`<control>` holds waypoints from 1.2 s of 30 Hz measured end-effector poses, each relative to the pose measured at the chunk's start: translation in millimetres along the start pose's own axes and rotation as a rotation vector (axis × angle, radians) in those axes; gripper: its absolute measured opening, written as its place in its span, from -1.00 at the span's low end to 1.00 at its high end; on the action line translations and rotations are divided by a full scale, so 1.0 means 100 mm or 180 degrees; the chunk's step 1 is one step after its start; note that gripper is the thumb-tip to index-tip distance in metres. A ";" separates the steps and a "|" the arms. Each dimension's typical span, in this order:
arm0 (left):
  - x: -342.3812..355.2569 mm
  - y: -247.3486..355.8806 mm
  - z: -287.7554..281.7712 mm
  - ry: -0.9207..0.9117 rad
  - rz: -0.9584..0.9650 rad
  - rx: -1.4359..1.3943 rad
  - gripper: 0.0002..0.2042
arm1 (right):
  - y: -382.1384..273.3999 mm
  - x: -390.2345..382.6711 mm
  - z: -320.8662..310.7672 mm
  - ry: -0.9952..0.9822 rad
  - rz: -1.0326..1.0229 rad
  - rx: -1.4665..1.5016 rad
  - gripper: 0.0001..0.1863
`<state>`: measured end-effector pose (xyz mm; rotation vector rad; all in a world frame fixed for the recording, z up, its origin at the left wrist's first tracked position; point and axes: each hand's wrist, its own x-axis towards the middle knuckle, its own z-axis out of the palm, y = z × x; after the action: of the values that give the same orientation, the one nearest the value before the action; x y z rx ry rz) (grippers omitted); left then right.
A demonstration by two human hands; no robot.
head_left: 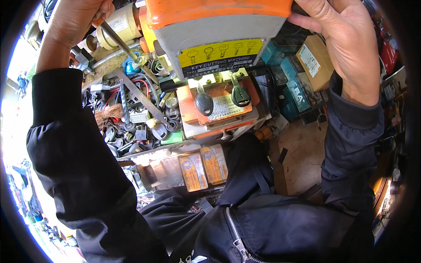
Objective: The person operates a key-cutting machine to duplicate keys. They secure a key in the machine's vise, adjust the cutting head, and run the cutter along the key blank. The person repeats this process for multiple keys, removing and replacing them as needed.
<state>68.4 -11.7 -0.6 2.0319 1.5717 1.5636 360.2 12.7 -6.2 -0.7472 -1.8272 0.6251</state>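
In front of me stands a key cutting machine, grey with an orange top and a yellow label. Two car keys sit in its clamps below, heads hanging toward me: a black-headed key on the left and another black-headed key on the right. My left hand, at the upper left, is curled round the upper end of a metal lever that slants down to the machine. At the machine's upper right corner, my right hand has its fingers stretched against the orange cover; the picture's edge cuts off part of it.
Loose tools, wires and small parts crowd the bench left of the machine. Below it lie two yellow-orange boxes, near my legs. Teal cases and a cardboard carton stand to the right. A cream motor sits behind the lever.
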 end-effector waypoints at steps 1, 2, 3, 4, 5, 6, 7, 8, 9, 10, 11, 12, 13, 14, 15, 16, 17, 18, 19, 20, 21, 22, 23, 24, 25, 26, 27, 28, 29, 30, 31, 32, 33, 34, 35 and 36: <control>-0.01 -0.01 0.01 0.0025 0.0041 0.0044 -0.39 | 0.00 0.00 0.00 -0.0041 0.0007 0.0082 -0.56; -0.01 -0.02 0.02 0.0051 0.0083 0.0089 -0.39 | -0.01 0.01 0.00 -0.0113 0.0012 0.0231 -0.55; -0.01 -0.03 0.02 0.0076 0.0103 0.0079 -0.40 | -0.01 0.01 0.00 -0.0076 0.0000 0.0196 -0.55; -0.01 -0.02 -0.02 -0.0018 0.0051 0.0033 -0.40 | -0.01 0.01 0.00 -0.0038 -0.0011 0.0160 -0.55; 0.00 -0.02 -0.04 -0.0111 -0.0002 -0.0011 -0.40 | -0.01 -0.01 0.02 0.0110 -0.0040 -0.0062 -0.54; 0.01 0.02 -0.13 -0.0318 -0.0131 -0.0088 -0.41 | -0.02 0.00 0.01 0.0121 -0.0028 -0.0080 -0.55; 0.02 0.03 -0.15 -0.0451 -0.0183 -0.0181 -0.41 | -0.02 -0.02 0.02 0.0132 -0.0016 -0.0097 -0.55; 0.03 0.06 -0.18 -0.0582 -0.0239 -0.0271 -0.41 | -0.04 -0.01 0.01 0.0015 0.0034 0.0088 -0.55; 0.04 0.07 -0.18 -0.0645 -0.0216 -0.0380 -0.41 | -0.04 -0.01 0.01 -0.0017 0.0033 0.0117 -0.55; 0.04 0.07 -0.14 -0.0708 -0.0191 -0.0492 -0.41 | -0.04 -0.01 0.01 -0.0050 0.0033 0.0145 -0.56; 0.03 0.07 -0.11 -0.0448 -0.0087 -0.0270 -0.41 | -0.04 0.00 0.01 -0.0002 -0.0015 0.0022 -0.56; 0.01 0.06 -0.04 -0.0188 0.0014 -0.0045 -0.41 | -0.05 0.00 0.02 0.0041 -0.0034 -0.0046 -0.57; -0.01 0.05 0.01 -0.0017 0.0073 0.0068 -0.41 | -0.05 0.00 0.02 0.0084 -0.0052 -0.0115 -0.57; -0.02 0.05 0.05 0.0155 0.0125 0.0184 -0.41 | -0.05 0.00 0.02 0.0122 -0.0041 -0.0132 -0.58; -0.02 0.04 0.09 0.0239 0.0138 0.0187 -0.41 | -0.05 0.00 0.02 0.0099 -0.0012 -0.0078 -0.58; -0.02 0.05 0.06 0.0170 0.0087 0.0147 -0.41 | -0.05 0.00 0.02 0.0077 0.0018 -0.0024 -0.58; -0.02 0.05 0.06 0.0101 0.0035 0.0108 -0.41 | -0.05 0.00 0.00 -0.0008 0.0066 0.0100 -0.59; 0.00 0.07 -0.01 -0.0123 -0.0081 0.0025 -0.41 | -0.04 0.00 0.01 -0.0021 0.0074 0.0114 -0.59; 0.01 0.07 -0.04 -0.0208 -0.0109 -0.0034 -0.40 | -0.04 0.00 0.00 -0.0034 0.0083 0.0128 -0.59; 0.02 0.06 -0.08 -0.0292 -0.0137 -0.0093 -0.40 | -0.03 -0.01 0.00 0.0021 0.0049 0.0033 -0.59; 0.03 0.04 -0.08 -0.0235 -0.0077 -0.0125 -0.40 | -0.02 0.00 0.00 0.0048 0.0033 -0.0007 -0.59; 0.03 0.03 -0.10 -0.0208 -0.0044 -0.0116 -0.39 | -0.01 0.00 0.00 0.0074 0.0018 -0.0046 -0.58; 0.03 0.01 -0.10 -0.0181 -0.0012 -0.0107 -0.39 | -0.01 0.00 0.00 0.0073 0.0023 -0.0030 -0.58; 0.03 0.00 -0.10 -0.0184 -0.0006 -0.0059 -0.38 | -0.01 0.01 -0.01 0.0035 0.0023 0.0048 -0.58; 0.03 0.00 -0.09 -0.0172 -0.0001 -0.0017 -0.38 | -0.01 0.01 -0.01 -0.0003 0.0023 0.0126 -0.57; 0.02 0.00 -0.08 -0.0160 0.0005 0.0024 -0.37 | -0.01 0.02 0.00 -0.0081 0.0016 0.0268 -0.57; 0.02 0.00 -0.07 -0.0137 0.0010 0.0058 -0.37 | -0.02 0.01 0.00 -0.0068 0.0009 0.0233 -0.57; 0.01 0.01 -0.06 -0.0138 0.0020 0.0071 -0.37 | -0.02 0.02 0.01 -0.0056 0.0002 0.0198 -0.56; 0.01 0.01 -0.05 -0.0138 0.0030 0.0084 -0.36 | -0.03 -0.01 0.02 0.0047 -0.0005 -0.0016 -0.56; 0.01 0.02 -0.05 -0.0161 0.0047 0.0077 -0.36 | -0.04 -0.01 0.04 0.0110 -0.0011 -0.0123 -0.56; 0.00 0.03 -0.05 -0.0191 0.0054 0.0042 -0.36 | -0.04 -0.03 0.05 0.0174 -0.0015 -0.0230 -0.56; 0.01 0.04 -0.05 -0.0220 0.0061 0.0008 -0.36 | -0.05 -0.03 0.06 0.0197 -0.0017 -0.0228 -0.56; 0.00 0.04 -0.05 -0.0253 0.0057 -0.0053 -0.37 | -0.05 -0.04 0.07 0.0205 -0.0013 -0.0230 -0.56; 0.01 0.05 -0.06 -0.0280 0.0041 -0.0073 -0.37 | -0.06 -0.04 0.07 0.0214 -0.0008 -0.0233 -0.55; 0.01 0.06 -0.06 -0.0307 0.0025 -0.0093 -0.37 | -0.06 -0.04 0.07 0.0211 0.0006 -0.0242 -0.55; 0.00 0.06 -0.06 -0.0329 -0.0004 -0.0074 -0.37 | -0.06 -0.03 0.06 0.0187 0.0004 -0.0236 -0.55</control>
<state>67.7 -16.8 6.2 2.0634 1.5105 1.4446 354.1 5.7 -6.2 -0.8079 -1.8038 0.5333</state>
